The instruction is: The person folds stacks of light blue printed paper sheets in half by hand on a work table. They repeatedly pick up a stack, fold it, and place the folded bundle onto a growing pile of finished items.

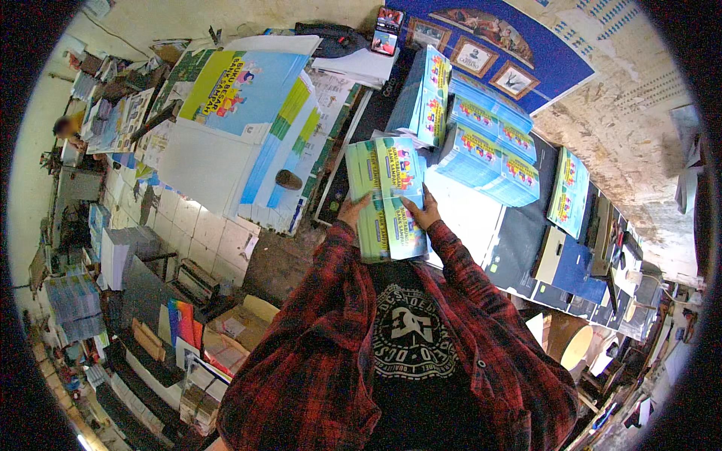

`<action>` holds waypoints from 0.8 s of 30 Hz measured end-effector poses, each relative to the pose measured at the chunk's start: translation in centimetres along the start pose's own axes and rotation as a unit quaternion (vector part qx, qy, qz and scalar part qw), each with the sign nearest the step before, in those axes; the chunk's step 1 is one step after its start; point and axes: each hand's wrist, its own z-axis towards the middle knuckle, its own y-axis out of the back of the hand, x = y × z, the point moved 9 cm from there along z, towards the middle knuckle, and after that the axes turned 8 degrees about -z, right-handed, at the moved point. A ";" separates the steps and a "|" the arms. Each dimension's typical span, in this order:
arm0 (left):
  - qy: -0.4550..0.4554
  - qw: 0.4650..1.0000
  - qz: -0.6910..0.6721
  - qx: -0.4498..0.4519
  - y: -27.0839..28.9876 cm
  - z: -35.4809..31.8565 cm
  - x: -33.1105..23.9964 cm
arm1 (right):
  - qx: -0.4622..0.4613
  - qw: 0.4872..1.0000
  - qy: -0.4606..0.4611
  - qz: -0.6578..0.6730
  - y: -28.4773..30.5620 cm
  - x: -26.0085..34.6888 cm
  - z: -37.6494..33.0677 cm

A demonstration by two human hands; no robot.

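Note:
A stack of printed booklets point(388, 197) with green and blue covers is held between my two hands, close in front of my body. My left hand point(353, 209) grips its left side, fingers partly hidden. At the right side, my right hand point(423, 210) closes on the stack, thumb over the top. Just beyond stands a leaning pile of similar booklets point(432, 101). To its right, several more booklet piles point(489, 161) sit side by side. A white board or sheet point(466, 214) lies under and right of my right hand.
Large printed cover sheets point(248, 94) lie on a table at the left, with a dark roundish object point(288, 179) on them. A phone point(387, 31) stands at the back. Another booklet pile point(569, 192) lies at the right by the wall. Paper stacks point(73, 304) crowd the lower left.

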 end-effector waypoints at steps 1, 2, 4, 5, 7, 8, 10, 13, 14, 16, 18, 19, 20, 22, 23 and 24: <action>0.031 0.997 -0.064 0.026 4.1 1.4 2.2 | 0.017 0.999 -0.012 0.029 -0.7 0.4 0.1; 0.069 0.989 -0.123 0.051 8.0 2.8 4.6 | -0.014 0.998 0.002 -0.069 -0.5 -0.2 0.6; 0.021 0.998 -0.047 0.030 6.1 1.2 1.2 | -0.111 0.957 0.002 -0.267 1.4 -5.0 1.0; 0.021 0.997 -0.067 -0.026 7.8 0.6 0.8 | -0.102 0.956 -0.029 -0.274 1.7 -0.4 -0.9; 0.032 0.996 -0.088 0.004 7.4 0.5 0.9 | -0.101 0.938 0.002 -0.330 1.2 -0.4 -1.0; 0.035 0.994 -0.100 0.017 7.3 0.5 1.0 | -0.098 0.928 0.020 -0.358 0.8 -0.7 -0.6; 0.056 0.995 -0.070 0.033 4.2 0.1 1.0 | -0.036 0.905 0.015 -0.423 -0.4 -2.1 -0.3; 0.009 0.990 0.139 0.005 5.8 2.8 2.9 | -0.028 0.976 -0.079 -0.201 -1.6 -2.1 0.1; -0.012 0.988 0.154 0.009 4.6 3.7 3.9 | -0.018 0.979 -0.039 -0.200 -1.5 -2.5 0.4; -0.068 0.981 0.181 -0.001 3.2 4.0 3.9 | -0.022 0.975 -0.014 -0.221 -1.7 -2.0 0.9; 0.053 0.981 0.179 -0.052 0.3 1.9 3.0 | -0.003 0.992 -0.010 -0.126 -1.3 -4.1 1.7; 0.076 0.989 0.115 -0.055 0.5 2.2 3.8 | 0.004 0.996 -0.001 -0.084 -1.4 -4.1 2.0; 0.101 0.992 0.052 -0.059 0.8 2.4 4.7 | 0.011 0.999 0.008 -0.043 -1.5 -4.0 2.2; 0.057 0.998 0.030 -0.017 2.4 3.0 4.4 | 0.009 0.999 0.022 0.027 -1.6 -3.4 2.1; 0.036 0.999 0.020 0.003 3.5 3.1 3.9 | 0.035 0.998 0.000 0.058 -1.9 -3.3 2.0; 0.041 0.999 -0.001 0.003 4.7 2.5 3.3 | 0.061 0.994 -0.022 0.091 -1.8 -2.4 1.5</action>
